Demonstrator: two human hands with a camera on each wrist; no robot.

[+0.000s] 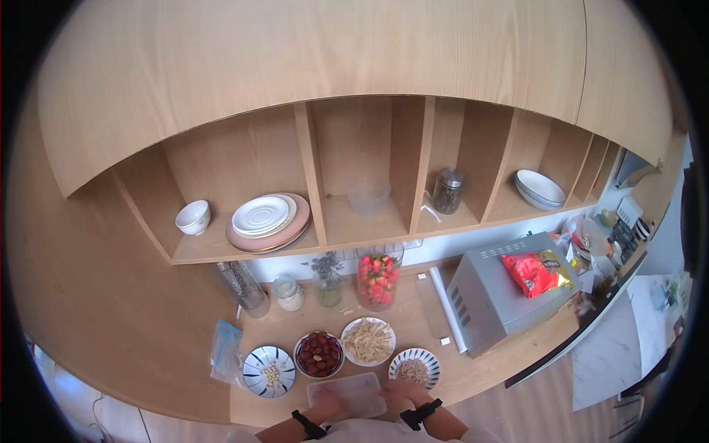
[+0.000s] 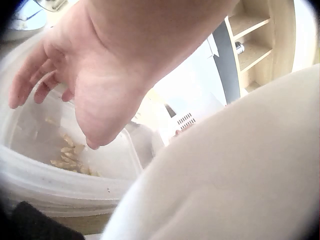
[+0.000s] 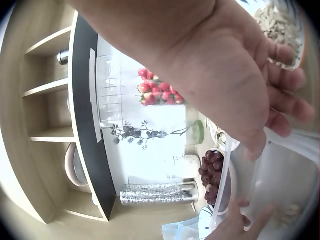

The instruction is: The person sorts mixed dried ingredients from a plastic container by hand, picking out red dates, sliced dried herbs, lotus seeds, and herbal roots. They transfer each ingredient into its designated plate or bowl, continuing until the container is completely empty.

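A translucent plastic box (image 1: 363, 396) stands at the front edge of the wooden counter. Over its left part is my left hand (image 1: 329, 402), its fingers loosely bent and nothing visible in them. Several pale, elongated pieces (image 2: 70, 156) lie on the box floor below it in the left wrist view. My right hand (image 3: 235, 80) hangs at the box's right rim with relaxed fingers, close to a striped plate (image 1: 436, 367) of small pale pieces. Behind the box are a bowl of dark red dates (image 1: 319, 354) and a plate of pale yellow strips (image 1: 368, 341).
On the left are a striped plate (image 1: 251, 362) with small pale bits and a clear zip bag (image 1: 226, 348). Glass jars (image 1: 287, 292) and a tall container of strawberries (image 1: 379, 279) line the back. A grey microwave (image 1: 484, 295) bears a red packet (image 1: 533, 275). Shelves hang above.
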